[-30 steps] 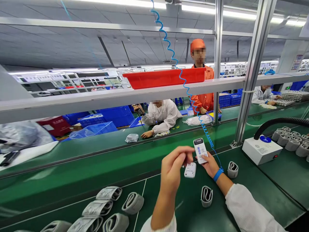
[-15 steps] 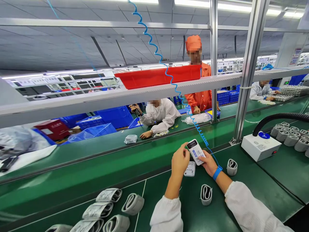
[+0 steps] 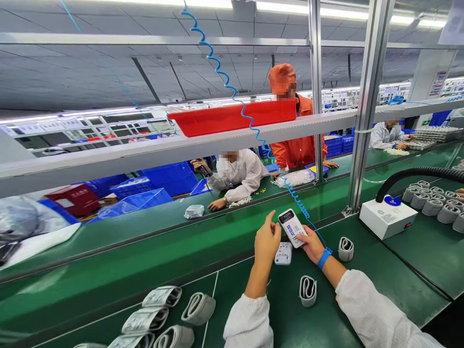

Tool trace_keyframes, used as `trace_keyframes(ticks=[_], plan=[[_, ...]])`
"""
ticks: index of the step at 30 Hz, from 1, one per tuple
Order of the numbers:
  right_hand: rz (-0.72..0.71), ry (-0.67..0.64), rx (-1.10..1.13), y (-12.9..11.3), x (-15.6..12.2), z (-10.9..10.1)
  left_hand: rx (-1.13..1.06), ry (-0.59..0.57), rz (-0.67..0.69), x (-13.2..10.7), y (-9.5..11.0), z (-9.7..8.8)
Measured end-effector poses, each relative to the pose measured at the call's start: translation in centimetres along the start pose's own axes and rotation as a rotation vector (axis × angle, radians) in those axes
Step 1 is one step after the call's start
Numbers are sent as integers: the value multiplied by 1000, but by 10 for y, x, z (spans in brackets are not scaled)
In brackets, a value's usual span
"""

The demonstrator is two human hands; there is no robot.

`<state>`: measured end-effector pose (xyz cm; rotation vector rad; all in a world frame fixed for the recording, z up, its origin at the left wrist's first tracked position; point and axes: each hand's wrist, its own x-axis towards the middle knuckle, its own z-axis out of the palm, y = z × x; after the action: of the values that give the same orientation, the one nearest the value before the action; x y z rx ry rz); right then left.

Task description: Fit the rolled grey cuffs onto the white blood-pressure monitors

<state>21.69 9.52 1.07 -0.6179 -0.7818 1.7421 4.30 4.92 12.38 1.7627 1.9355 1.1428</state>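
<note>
My right hand (image 3: 311, 245) is shut on a white rectangular box with blue print (image 3: 292, 228), gripping its lower end. A blue wrist strap (image 3: 325, 258) circles that wrist, and a blue coiled cord (image 3: 270, 145) rises from it. My left hand (image 3: 267, 241) is raised just left of the box, fingers up, holding nothing. Below the box, a small white device (image 3: 283, 253) lies on the green work surface (image 3: 232, 304). Rolled grey cuffs lie nearby, one (image 3: 308, 291) below my hands and another (image 3: 345, 249) to the right.
More rolled cuffs (image 3: 198, 308) lie at lower left, and others (image 3: 431, 203) at right beside a white unit with a black hose (image 3: 387, 218). A metal post (image 3: 366, 106) and shelf rail carrying a red tray (image 3: 232, 118) stand ahead. Co-workers (image 3: 239, 176) sit beyond.
My left hand has come away from the box's side and its fingers now point up. My right hand still holds the box. The whole view has drifted slightly.
</note>
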Motion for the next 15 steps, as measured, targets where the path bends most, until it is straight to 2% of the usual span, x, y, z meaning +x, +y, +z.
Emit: trace_keyframes(ticks=[3, 7, 11, 15], plan=[[-7, -7, -2, 1, 0, 1, 15, -44, 4, 1, -4, 0], [-4, 0, 11, 6, 1, 2, 13, -9, -8, 2, -8, -2], [-3, 2, 28, 10, 2, 5, 22, -94, -8, 3, -13, -5], [-18, -13, 25, 12, 1, 9, 28, -95, 15, 6, -18, -7]])
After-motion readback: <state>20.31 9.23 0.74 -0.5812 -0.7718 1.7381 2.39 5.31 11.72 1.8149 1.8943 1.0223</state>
